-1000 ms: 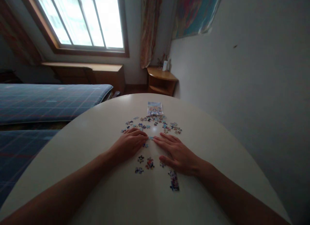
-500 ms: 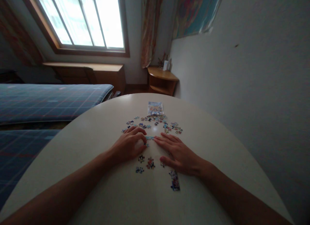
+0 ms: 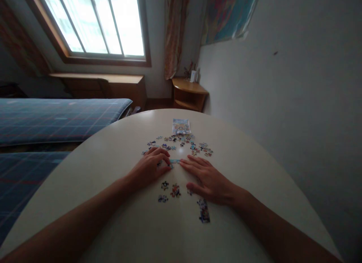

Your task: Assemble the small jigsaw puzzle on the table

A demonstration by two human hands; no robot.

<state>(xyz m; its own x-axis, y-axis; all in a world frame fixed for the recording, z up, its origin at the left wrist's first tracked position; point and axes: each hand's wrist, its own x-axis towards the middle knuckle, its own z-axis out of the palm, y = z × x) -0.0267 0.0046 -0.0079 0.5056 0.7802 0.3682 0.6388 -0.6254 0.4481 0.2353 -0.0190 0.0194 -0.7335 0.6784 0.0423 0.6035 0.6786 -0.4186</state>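
Observation:
Between my hands lies a thin light-blue strip of joined puzzle pieces (image 3: 175, 161) on the white table. My left hand (image 3: 151, 165) is curled at the strip's left end, thumb and fingertips pinched on a small puzzle piece (image 3: 171, 166). Flat on the table, my right hand (image 3: 205, 180) has its fingers stretched out, their tips touching the strip's right end. Below the hands are loose puzzle pieces (image 3: 175, 190) and a joined dark block of puzzle pieces (image 3: 204, 211). One more piece (image 3: 189, 192) shows partly beside my right thumb.
More loose puzzle pieces (image 3: 181, 139) are scattered beyond my hands, by a small printed picture sheet (image 3: 181, 126). The round white table (image 3: 113, 225) has a plaid-covered bed (image 3: 62, 117) at its left and a wall (image 3: 283, 104) at its right. A corner shelf (image 3: 189, 85) stands behind.
My left thumb has moved up closer to the fingertips, and the small piece there has shifted slightly up toward the strip. My right hand stays in place.

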